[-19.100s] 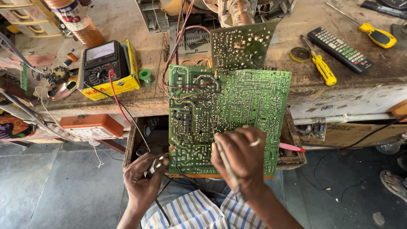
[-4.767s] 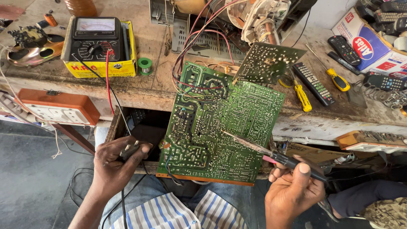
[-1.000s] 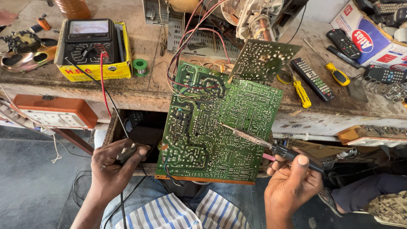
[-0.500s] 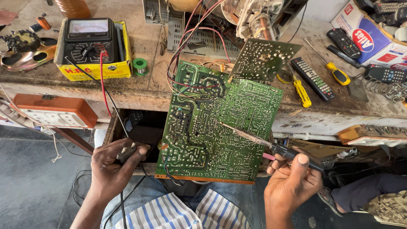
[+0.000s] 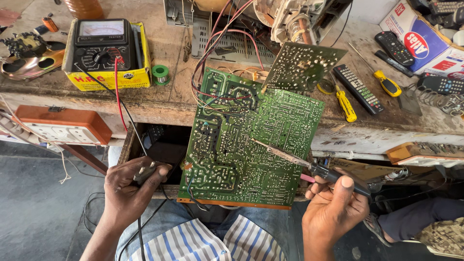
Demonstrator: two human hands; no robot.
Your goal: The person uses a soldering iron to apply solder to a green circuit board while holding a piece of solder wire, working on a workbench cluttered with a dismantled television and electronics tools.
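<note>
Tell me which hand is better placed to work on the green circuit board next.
Right. The right hand holds the soldering iron, its tip already resting on the green circuit board. The left hand sits off the board's edge, gripping a plug.

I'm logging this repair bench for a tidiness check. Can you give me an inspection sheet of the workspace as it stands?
Surface: worn wooden bench, stained and scuffed.
Job's things: large green circuit board, solder side up, leaning off the bench edge; soldering iron with its tip on the board.
Clutter: analogue multimeter on a yellow box, solder spool, two yellow screwdrivers, remote controls, cardboard box.
Hands: left hand grips a plug; right hand holds the iron's handle.
Cables: red and black meter leads; wire bundle into the board.
Surroundings: orange socket box, dark floor.
</note>
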